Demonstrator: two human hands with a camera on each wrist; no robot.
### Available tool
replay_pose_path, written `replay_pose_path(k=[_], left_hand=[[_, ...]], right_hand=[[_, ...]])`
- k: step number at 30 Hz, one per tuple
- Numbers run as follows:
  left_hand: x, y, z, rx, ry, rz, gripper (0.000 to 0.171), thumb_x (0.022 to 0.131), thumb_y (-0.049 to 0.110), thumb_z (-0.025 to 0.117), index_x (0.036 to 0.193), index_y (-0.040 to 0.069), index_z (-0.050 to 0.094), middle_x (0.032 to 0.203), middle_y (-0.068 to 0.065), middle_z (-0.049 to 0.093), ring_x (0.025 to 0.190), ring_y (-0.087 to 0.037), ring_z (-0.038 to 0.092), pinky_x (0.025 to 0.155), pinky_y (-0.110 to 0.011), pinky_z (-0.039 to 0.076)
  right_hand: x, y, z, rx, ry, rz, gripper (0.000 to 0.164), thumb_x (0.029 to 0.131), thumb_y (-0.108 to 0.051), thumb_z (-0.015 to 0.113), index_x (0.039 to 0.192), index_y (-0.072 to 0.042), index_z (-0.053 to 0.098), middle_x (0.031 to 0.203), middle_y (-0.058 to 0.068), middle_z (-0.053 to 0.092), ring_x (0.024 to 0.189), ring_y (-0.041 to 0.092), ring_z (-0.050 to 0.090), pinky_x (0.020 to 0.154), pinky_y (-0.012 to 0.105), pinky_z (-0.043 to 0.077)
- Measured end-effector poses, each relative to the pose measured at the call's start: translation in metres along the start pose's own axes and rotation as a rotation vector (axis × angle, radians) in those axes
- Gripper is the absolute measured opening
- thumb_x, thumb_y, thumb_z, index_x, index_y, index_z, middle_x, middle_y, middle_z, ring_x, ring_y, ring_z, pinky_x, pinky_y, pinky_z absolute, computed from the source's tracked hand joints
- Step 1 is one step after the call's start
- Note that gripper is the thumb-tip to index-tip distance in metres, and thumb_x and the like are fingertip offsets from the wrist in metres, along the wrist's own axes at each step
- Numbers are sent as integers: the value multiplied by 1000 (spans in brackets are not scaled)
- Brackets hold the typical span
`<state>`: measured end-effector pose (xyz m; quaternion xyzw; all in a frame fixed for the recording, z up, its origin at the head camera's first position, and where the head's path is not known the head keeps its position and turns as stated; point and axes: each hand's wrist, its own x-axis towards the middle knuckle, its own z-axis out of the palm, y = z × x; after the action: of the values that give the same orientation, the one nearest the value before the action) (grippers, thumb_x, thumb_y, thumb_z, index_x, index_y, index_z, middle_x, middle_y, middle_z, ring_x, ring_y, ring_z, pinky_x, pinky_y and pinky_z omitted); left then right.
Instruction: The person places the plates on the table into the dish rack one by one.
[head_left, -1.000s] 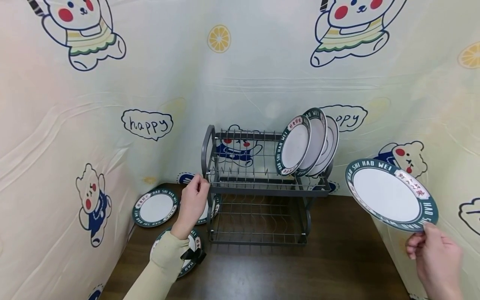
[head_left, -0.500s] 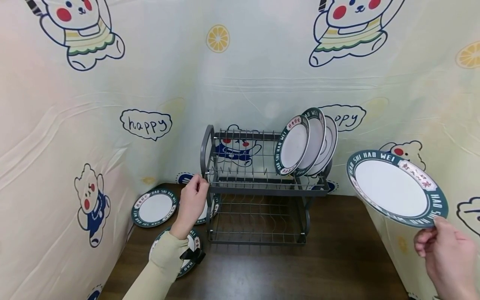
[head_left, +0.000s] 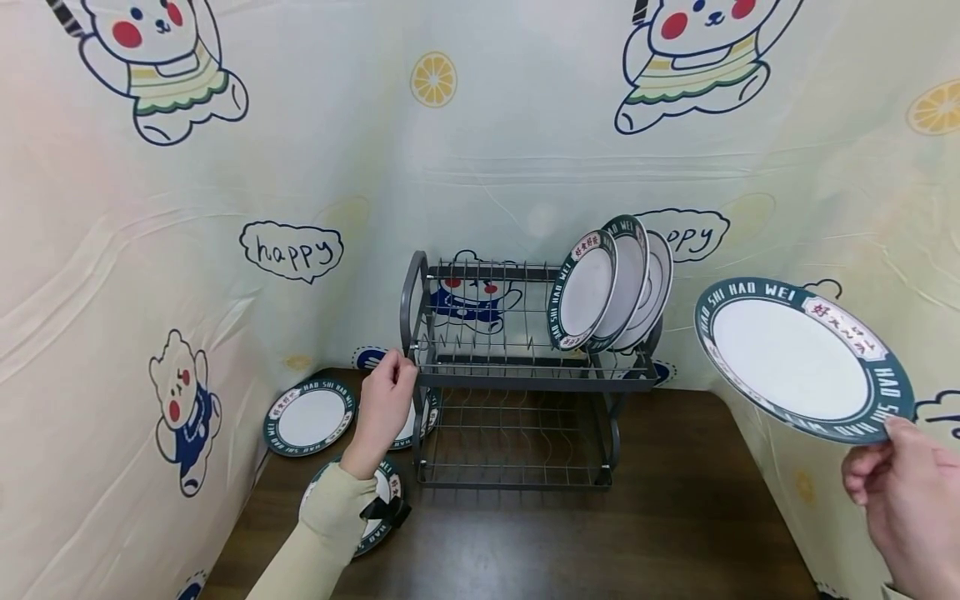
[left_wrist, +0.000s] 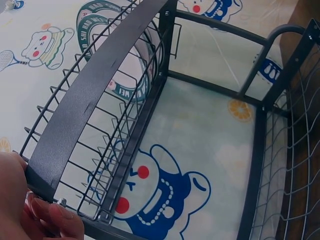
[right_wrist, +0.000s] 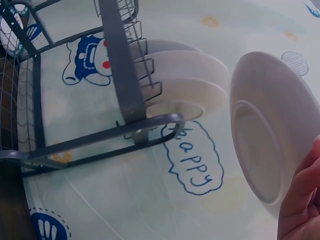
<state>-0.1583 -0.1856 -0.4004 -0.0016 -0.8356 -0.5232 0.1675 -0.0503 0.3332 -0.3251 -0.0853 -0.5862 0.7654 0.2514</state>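
A two-tier dark metal dish rack stands at the back of the table. My left hand grips its upper tier at the left front corner; in the left wrist view the fingers curl round the frame. Off to the right, my right hand pinches a white plate with a green lettered rim by its near edge. That plate is in the air, tilted, apart from the rack; its pale underside shows in the right wrist view. Several similar plates stand on edge at the upper tier's right end.
At the left of the brown table lie more plates: one by the wall, one partly behind my wrist, one partly under my sleeve. A printed cloth hangs behind and at both sides.
My right hand has moved up and to the right with the plate, which looks larger now. The left hand keeps its grip on the rack; the plates in the rack have not moved.
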Motion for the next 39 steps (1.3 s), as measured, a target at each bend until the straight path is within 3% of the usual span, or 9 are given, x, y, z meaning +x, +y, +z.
replay_pose_path(k=[5,14,24,35,39], left_hand=[[0,0,0,2,2,7,20,104,15,45,85,10,50,69,-5,43,57,-25,41,51,-29,31],[0,-1,0,-5,-2,0,21,105,16,44,86,9,52,70,-6,44,57,-26,42,51,-29,32],[1,-1,0,10,2,-15,21,104,16,44,86,9,52,70,-6,45,58,-26,43,51,-29,32],[1,-3,0,2,-2,-23,21,104,15,44,85,9,51,71,-6,45,58,-25,44,52,-29,33],[1,-3,0,5,-5,-20,20,104,15,44,86,9,51,71,-5,44,58,-23,44,52,-29,34]], right_hand=[[1,-7,3,23,-90,-37,56,112,-15,37,66,1,63,50,5,57,35,15,44,40,35,13],[7,-20,11,0,-116,-8,59,112,-15,34,66,0,66,49,5,58,32,14,46,33,32,18],[12,-33,19,-28,-176,5,62,113,-19,29,62,-1,60,53,3,60,35,14,47,33,31,24],[11,-41,41,13,-169,-128,59,112,-14,38,60,5,58,51,8,58,30,16,43,37,36,9],[10,-45,46,22,-166,-152,52,111,-14,41,70,5,65,51,8,58,32,18,40,37,35,9]])
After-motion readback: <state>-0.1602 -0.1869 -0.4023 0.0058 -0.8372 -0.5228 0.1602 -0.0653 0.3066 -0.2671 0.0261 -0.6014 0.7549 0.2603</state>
